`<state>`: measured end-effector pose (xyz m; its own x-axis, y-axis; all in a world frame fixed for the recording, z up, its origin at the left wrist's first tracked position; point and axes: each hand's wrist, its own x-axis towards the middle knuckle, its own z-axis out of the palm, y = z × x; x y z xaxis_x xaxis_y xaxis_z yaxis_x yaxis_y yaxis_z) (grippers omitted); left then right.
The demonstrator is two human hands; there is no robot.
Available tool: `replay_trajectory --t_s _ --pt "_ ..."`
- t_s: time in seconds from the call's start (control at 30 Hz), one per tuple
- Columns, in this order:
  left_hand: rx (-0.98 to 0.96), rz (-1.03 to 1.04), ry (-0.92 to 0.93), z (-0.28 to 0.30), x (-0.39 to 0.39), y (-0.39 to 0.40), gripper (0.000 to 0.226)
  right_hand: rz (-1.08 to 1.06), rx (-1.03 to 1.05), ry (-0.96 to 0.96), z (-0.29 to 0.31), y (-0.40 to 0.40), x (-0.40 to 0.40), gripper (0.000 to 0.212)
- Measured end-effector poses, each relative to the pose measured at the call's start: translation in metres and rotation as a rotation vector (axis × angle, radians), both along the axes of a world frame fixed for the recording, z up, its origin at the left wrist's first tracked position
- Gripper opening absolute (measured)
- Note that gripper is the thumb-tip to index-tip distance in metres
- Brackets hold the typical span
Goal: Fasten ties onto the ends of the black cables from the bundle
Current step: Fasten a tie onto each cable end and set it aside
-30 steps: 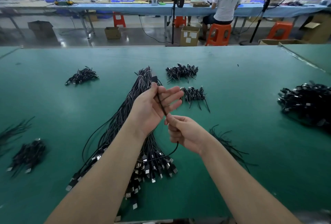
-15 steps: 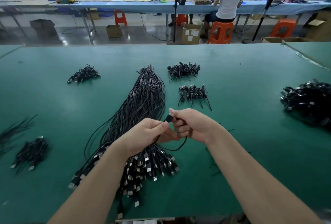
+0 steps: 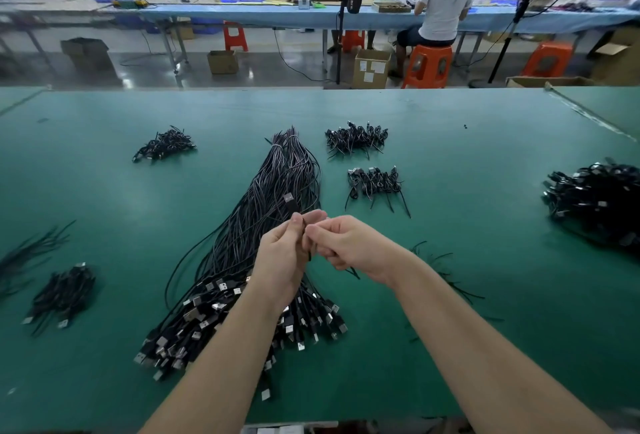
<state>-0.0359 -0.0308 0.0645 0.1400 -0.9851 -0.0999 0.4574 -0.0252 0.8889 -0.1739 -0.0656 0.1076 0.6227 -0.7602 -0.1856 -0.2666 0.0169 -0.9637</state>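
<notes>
A long bundle of black cables (image 3: pixel 263 211) lies on the green table (image 3: pixel 467 163), its metal plug ends fanned out toward me. My left hand (image 3: pixel 284 257) grips one black cable (image 3: pixel 291 204) just below its plug, which sticks up above my fingers. My right hand (image 3: pixel 343 246) is close beside it, fingers curled and pinching the same cable below the left thumb. Loose black ties (image 3: pixel 440 267) lie on the table behind my right wrist. Whether a tie is in my fingers is hidden.
Small heaps of tied cables lie at the back left (image 3: pixel 162 146), back centre (image 3: pixel 356 138) and centre right (image 3: pixel 375 182). A large heap (image 3: pixel 595 201) sits at the right edge, more heaps (image 3: pixel 62 295) at the left. A person sits at a bench beyond the table.
Both hands rose a little from above the plug ends. The plug shifted from my right fingers to standing above my left hand, and my right hand now pinches lower on the cable.
</notes>
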Motion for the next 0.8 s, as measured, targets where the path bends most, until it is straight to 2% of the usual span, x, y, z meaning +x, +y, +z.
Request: replay_trajectory --t_s 0.1,0.2,0.37,0.53,0.8 --pt "0.037 0.043 0.157 0.008 -0.006 -0.001 0.038 -0.006 0.001 0.010 -0.011 0.004 0.000 0.043" --pt "0.030 0.087 0.227 0.012 -0.009 -0.001 0.036 0.017 0.035 -0.007 -0.022 0.008 -0.004 0.035" --pt "-0.001 0.063 0.244 0.014 -0.009 0.002 0.036 0.031 0.102 -0.112 -0.028 0.009 -0.012 0.032" --pt "0.005 0.115 0.319 0.022 -0.008 -0.004 0.036 0.040 0.062 -0.055 -0.036 0.010 -0.012 0.034" --pt "-0.012 0.072 0.300 0.021 -0.003 -0.005 0.031 0.039 0.013 -0.078 -0.044 0.007 -0.011 0.034"
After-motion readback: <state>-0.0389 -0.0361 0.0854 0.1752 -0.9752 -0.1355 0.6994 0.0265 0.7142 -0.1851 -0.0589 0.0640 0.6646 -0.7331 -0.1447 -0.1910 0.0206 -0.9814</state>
